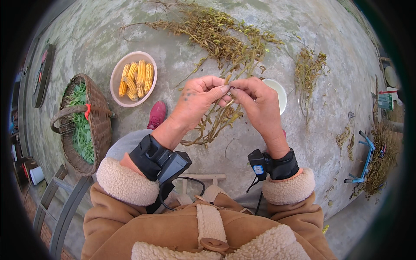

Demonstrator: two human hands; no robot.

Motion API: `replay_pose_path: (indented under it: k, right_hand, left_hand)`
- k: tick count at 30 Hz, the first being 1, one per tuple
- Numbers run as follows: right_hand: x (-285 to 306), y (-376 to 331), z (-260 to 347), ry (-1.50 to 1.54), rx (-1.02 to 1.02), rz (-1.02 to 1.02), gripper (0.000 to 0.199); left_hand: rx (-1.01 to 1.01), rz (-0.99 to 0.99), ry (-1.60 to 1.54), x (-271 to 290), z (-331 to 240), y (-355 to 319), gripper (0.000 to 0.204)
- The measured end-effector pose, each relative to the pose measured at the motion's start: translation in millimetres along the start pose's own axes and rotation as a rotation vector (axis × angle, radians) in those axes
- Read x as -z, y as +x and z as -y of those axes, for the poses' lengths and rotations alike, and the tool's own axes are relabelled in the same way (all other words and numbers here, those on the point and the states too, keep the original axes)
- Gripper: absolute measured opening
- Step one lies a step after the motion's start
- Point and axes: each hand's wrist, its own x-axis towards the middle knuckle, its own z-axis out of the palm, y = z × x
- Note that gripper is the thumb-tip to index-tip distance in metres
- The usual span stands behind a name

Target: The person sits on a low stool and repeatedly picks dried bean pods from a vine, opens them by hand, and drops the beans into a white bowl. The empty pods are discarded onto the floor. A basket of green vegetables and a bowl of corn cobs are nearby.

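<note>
My left hand and my right hand meet in front of me, thumbs and fingertips pinched together. Between them is a small brown dried pod, mostly covered by the fingers. Beneath the hands, dry stalks with pods run across the gap between my feet; whether my left fingers also grip a stalk is hidden. Partly behind my right hand stands a white bowl, its inside barely visible.
A heap of dried plants lies ahead on the concrete floor, a smaller bunch to its right. At left are a pink basin of corn cobs and a wicker basket of greens. A blue metal frame stands right.
</note>
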Motion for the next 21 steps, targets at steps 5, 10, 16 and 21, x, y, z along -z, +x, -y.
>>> replay_pose_path:
  k: [5,10,16,21]
  right_hand:
    - [1.7,-1.1,-1.3,0.094,-0.094,0.023,0.011]
    - [6.5,-0.3,1.2,0.287,-0.181,0.084,0.011]
    - [8.6,1.9,3.1,0.342,-0.238,0.131,0.013]
    - [7.4,1.7,1.2,0.326,-0.207,0.124,0.013]
  left_hand:
    - [0.020,0.054,-0.016,2.0,-2.5,0.6,0.015]
    - [0.050,0.080,-0.050,3.2,-4.5,0.4,0.014]
    - [0.100,0.077,-0.103,4.0,-7.2,0.8,0.014]
    - [0.096,0.100,-0.069,4.5,-8.3,-0.1,0.013]
